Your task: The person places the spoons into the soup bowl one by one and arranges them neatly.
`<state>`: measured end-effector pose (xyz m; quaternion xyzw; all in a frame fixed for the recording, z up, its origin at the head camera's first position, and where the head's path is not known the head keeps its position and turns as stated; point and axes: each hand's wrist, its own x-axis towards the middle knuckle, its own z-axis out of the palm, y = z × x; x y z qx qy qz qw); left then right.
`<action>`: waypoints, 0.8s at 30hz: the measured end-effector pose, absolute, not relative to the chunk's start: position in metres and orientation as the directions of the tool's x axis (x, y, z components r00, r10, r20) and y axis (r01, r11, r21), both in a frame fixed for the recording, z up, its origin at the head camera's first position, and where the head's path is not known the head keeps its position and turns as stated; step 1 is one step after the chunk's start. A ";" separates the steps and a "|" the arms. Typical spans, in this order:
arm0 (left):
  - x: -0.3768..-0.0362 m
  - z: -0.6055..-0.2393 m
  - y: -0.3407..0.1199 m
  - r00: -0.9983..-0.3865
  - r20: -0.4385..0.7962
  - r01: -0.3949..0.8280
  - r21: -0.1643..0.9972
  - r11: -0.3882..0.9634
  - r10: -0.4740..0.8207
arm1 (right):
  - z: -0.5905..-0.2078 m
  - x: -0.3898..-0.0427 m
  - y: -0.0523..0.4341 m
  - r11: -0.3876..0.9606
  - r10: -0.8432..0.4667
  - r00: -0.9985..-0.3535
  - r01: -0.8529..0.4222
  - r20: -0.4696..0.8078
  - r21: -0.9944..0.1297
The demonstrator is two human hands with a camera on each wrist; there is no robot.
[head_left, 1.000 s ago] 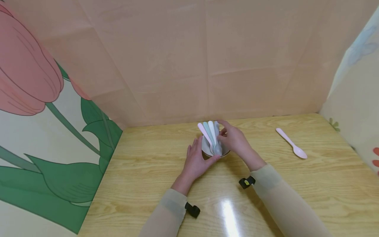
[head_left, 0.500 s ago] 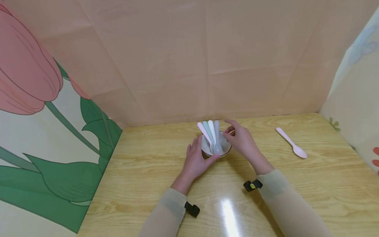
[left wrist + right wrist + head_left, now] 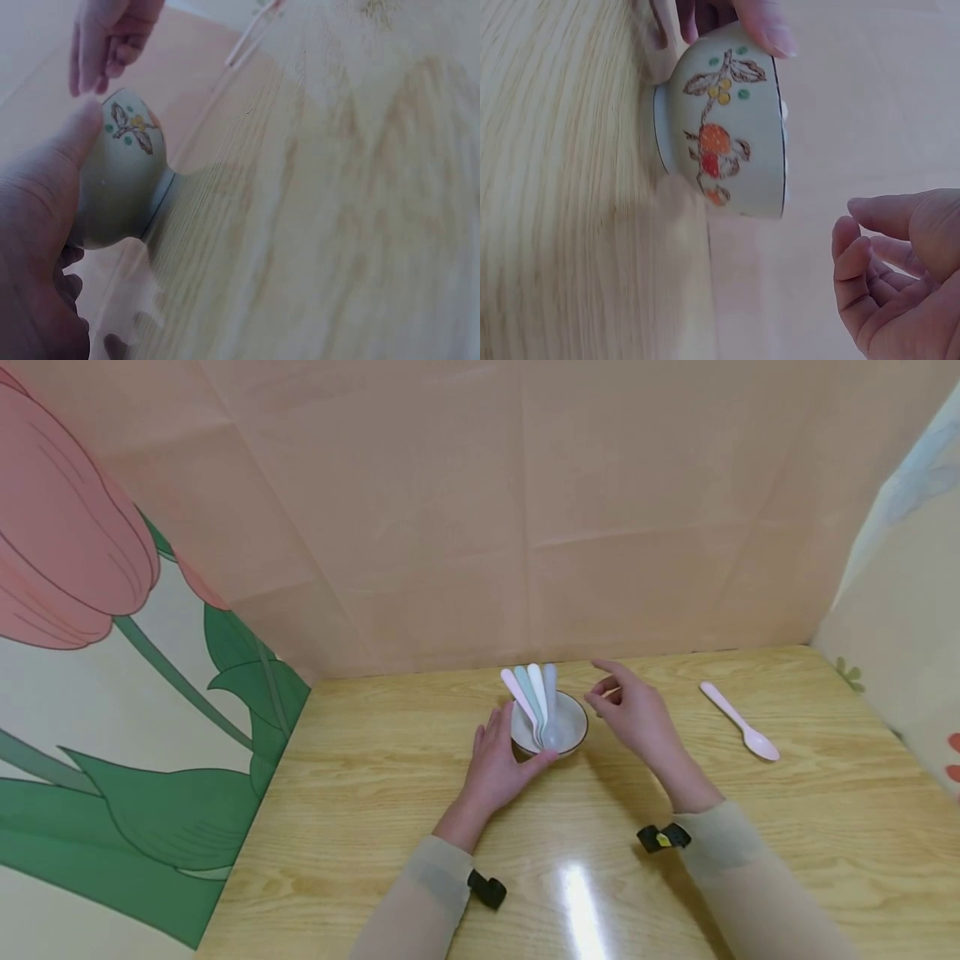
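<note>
A small bowl (image 3: 573, 725) with a dark rim stands upright on the table. Painted fruit and leaves decorate its outer wall (image 3: 739, 142) in the right wrist view. My left hand (image 3: 495, 770) grips its left side, thumb at the near rim. Inside the bowl lean a pink spoon (image 3: 517, 692), a pale teal spoon (image 3: 528, 691), a white spoon (image 3: 537, 685) and a grey-blue spoon (image 3: 551, 689), handles over the far rim. Just right of the bowl, apart from it, hovers my right hand (image 3: 637, 717), fingers loosely curled around nothing.
Another pink spoon (image 3: 738, 722) lies on the wooden table (image 3: 810, 827) to the right, its handle pointing away. A pinkish cloth backdrop (image 3: 420, 552) rises behind the table's far edge. Printed panels flank both sides.
My right hand has let go of the grey-blue spoon, now lying in the bowl with the others, and moved off to the right. My left hand keeps its place on the bowl.
</note>
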<state>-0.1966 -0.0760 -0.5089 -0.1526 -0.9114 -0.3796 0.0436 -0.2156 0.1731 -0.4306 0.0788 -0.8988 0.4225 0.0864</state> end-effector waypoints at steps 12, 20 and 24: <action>-0.197 -0.510 -0.075 -0.951 0.196 0.309 0.669 0.676 0.240 | -0.428 -0.212 0.199 0.646 -0.035 -0.968 -0.213 0.250 -0.733; -0.196 -0.509 -0.075 -0.952 0.193 0.306 0.674 0.672 0.239 | -0.427 -0.209 0.219 0.662 -0.012 -0.966 -0.202 0.260 -0.722; -0.196 -0.509 -0.075 -0.952 0.191 0.305 0.674 0.673 0.239 | -0.427 -0.208 0.228 0.671 0.000 -0.963 -0.200 0.269 -0.714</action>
